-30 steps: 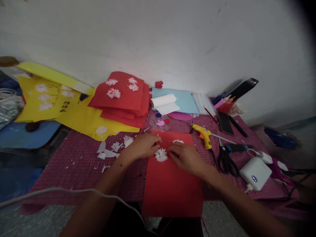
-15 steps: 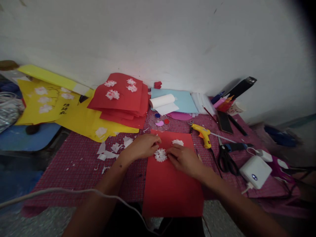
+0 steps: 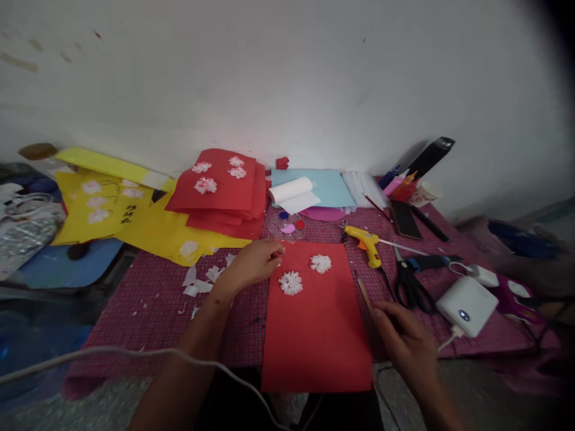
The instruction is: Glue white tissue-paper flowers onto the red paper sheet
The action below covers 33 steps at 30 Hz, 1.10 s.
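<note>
A red paper sheet point(image 3: 318, 335) lies before me, its near end past the table edge. On its upper part sit two fringed white paper flowers, the left flower point(image 3: 291, 283) and the right flower point(image 3: 320, 263). Over the sheet's upper left edge is my left hand point(image 3: 257, 263), fingers pinched; a tiny pale bit shows at the tips, too small to name. My right hand point(image 3: 406, 338) is right of the sheet, its fingers closed on the near end of a thin wooden stick point(image 3: 365, 293).
A yellow glue gun point(image 3: 367, 244), black scissors point(image 3: 411, 287) and a white power adapter point(image 3: 467, 305) lie on the right. Paper scraps point(image 3: 197, 287) are at left, below stacked red sheets with flowers point(image 3: 229, 185). A pale cable point(image 3: 179, 353) crosses in front.
My right hand has left the flowers and moved right and nearer to me, onto the wooden stick. The left hand has drawn slightly left, away from the left flower.
</note>
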{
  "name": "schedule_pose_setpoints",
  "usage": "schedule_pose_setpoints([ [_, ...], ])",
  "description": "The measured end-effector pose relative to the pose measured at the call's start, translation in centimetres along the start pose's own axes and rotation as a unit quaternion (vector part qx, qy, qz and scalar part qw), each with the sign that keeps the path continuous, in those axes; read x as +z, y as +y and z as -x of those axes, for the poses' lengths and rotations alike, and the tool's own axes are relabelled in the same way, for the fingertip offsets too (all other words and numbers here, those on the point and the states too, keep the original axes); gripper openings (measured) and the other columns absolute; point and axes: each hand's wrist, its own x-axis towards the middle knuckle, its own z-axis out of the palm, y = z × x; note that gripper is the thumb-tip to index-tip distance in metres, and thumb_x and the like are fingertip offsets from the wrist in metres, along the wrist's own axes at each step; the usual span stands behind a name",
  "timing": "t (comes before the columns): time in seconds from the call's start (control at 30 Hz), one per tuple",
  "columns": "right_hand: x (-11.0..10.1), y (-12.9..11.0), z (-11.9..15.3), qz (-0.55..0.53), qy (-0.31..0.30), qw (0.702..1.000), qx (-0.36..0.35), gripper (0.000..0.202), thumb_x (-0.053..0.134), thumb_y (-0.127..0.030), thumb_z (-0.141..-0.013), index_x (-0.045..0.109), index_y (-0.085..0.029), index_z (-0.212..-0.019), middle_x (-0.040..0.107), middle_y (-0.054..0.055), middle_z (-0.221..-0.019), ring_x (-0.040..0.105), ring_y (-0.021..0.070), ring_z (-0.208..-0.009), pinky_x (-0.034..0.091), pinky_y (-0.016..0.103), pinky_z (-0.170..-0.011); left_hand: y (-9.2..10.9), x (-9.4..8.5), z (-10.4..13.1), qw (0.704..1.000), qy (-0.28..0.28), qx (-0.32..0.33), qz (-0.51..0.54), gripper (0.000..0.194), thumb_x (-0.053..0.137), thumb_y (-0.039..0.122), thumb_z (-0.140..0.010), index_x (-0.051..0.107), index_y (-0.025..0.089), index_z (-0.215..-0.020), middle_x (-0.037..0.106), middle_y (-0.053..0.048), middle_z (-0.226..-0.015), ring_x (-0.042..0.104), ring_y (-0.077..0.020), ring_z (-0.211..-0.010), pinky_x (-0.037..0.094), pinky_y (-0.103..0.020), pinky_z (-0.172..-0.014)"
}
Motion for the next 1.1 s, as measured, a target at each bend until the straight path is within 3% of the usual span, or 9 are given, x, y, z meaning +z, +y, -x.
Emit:
schedule_pose_setpoints([
  [0.1, 0.2, 0.7, 0.3, 0.006, 0.025, 1.0, 0.003, 0.017, 0.06, -0.034, -0.094, 0.072, -0.023, -0.097, 0.075, 0.005, -0.09, 0.071, 0.0237, -0.079, 0.056, 0.034, -0.071, 0.3, 0.3, 0.1, 0.998, -0.04, 0.013, 0.037, 0.011, 0.059, 0.022, -0.085, 0.067, 0.02, -0.091, 0.069, -0.002, -0.087, 0.061, -0.0164, -0.077, 0.045, -0.027, -0.069],
  [0.27, 0.9, 0.6, 0.3, 0.001, 0.001, 0.998, -0.06, 0.013, 0.06, -0.029, -0.093, 0.071, -0.024, -0.098, 0.075, 0.005, -0.089, 0.072, 0.0229, -0.078, 0.057, 0.034, -0.07, 0.7, 1.0, 0.2, 0.997, -0.067, 0.03, 0.004, 0.016, 0.068, 0.026, -0.079, 0.067, 0.022, -0.095, 0.069, -0.002, -0.092, 0.061, -0.0182, -0.086, 0.045, -0.029, -0.074],
  [0.53, 1.3, 0.5, 0.2, 0.008, -0.025, 0.993, -0.111, 0.014, 0.059, -0.021, -0.093, 0.069, -0.024, -0.102, 0.076, 0.006, -0.091, 0.074, 0.0229, -0.08, 0.058, 0.034, -0.072, 2.0, 1.5, 0.2, 0.99, -0.101, 0.092, -0.025, 0.026, 0.062, 0.021, -0.082, 0.069, 0.023, -0.107, 0.065, -0.004, -0.095, 0.059, -0.0198, -0.089, 0.046, -0.032, -0.078],
  [0.9, 1.6, 0.8, 0.4, 0.029, -0.035, 0.994, -0.1, 0.014, 0.057, -0.023, -0.093, 0.069, -0.024, -0.101, 0.075, 0.006, -0.09, 0.073, 0.0229, -0.081, 0.058, 0.034, -0.07, 2.1, 1.8, 0.5, 0.987, -0.111, 0.113, -0.036, 0.046, 0.054, 0.01, -0.075, 0.073, 0.026, -0.113, 0.06, -0.006, -0.093, 0.057, -0.0206, -0.088, 0.047, -0.034, -0.08],
  [1.1, 1.7, 1.0, 0.4, 0.03, -0.036, 0.992, -0.116, 0.014, 0.058, -0.021, -0.094, 0.067, -0.023, -0.104, 0.075, 0.006, -0.092, 0.072, 0.0222, -0.082, 0.057, 0.034, -0.072, 1.8, 1.7, 0.4, 0.989, -0.091, 0.105, -0.044, 0.051, 0.054, 0.011, -0.077, 0.066, 0.025, -0.125, 0.063, -0.007, -0.1, 0.058, -0.0219, -0.093, 0.049, -0.035, -0.083],
])
